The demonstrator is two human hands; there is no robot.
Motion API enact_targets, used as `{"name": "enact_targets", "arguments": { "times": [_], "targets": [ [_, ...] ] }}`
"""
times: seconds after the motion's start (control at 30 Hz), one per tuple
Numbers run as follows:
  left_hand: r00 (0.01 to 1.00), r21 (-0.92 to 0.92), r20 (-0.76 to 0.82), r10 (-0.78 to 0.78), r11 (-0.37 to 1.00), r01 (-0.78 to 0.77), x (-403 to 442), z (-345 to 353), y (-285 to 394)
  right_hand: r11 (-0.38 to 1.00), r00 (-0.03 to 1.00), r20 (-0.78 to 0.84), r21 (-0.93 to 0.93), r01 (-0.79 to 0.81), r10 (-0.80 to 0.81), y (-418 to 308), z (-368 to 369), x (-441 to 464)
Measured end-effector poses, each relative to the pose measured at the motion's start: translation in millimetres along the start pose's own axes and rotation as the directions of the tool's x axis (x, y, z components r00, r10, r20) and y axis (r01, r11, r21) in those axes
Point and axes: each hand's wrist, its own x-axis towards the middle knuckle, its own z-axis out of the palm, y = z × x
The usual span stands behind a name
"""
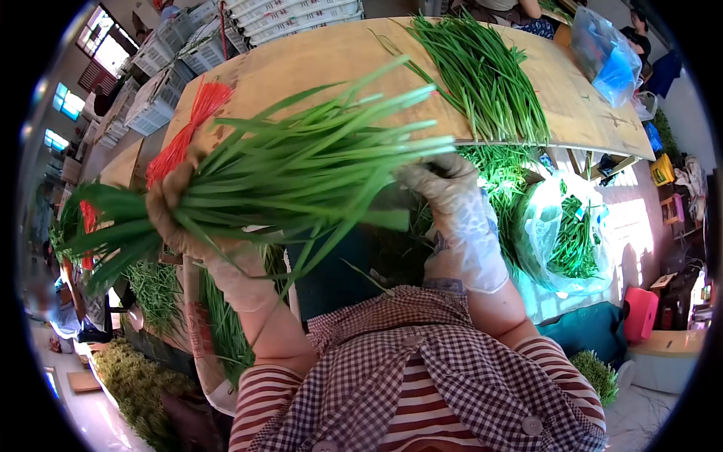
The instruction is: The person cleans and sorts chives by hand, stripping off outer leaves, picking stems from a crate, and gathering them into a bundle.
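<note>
1. Clock directions are taken from the middle of the head view, with the person's body at 6 o'clock.
2. The bunch of long green leaves is held up in front of the body, stretching from 9 o'clock to about 2 o'clock, with its pale cut ends pointing to 2 o'clock and its leafy tips hanging at 9 o'clock. Parts of it are blurred.
3. The left hand, gloved, is at 9 o'clock, its fingers wrapped around the bunch near the leafy tips.
4. The right hand, also gloved, is at 2 o'clock beside the pale ends. Its fingers are curled; I cannot tell whether they pinch any stalks.
5. A bundle of red ties lies at 10 o'clock, just beyond the left hand.
6. The wooden table spreads across 12 o'clock, bearing a pile of similar leaves at 1 o'clock.
7. At 3 o'clock, a clear plastic bag holds more greens.
8. A blue plastic bag sits at 2 o'clock, by the table's far edge.
9. Stacked white crates stand at 11 o'clock, behind the table.
</note>
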Motion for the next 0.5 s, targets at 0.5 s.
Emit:
{"name": "enact_targets", "arguments": {
  "times": [0.5],
  "targets": [
    [0.968, -0.089, -0.223, -0.114, 0.991, 0.097, -14.4, -73.1, -20.4, 0.983, 0.983, -0.176, -0.183, 0.017, -0.050, 12.6, -5.9, -20.4]
  ]
}}
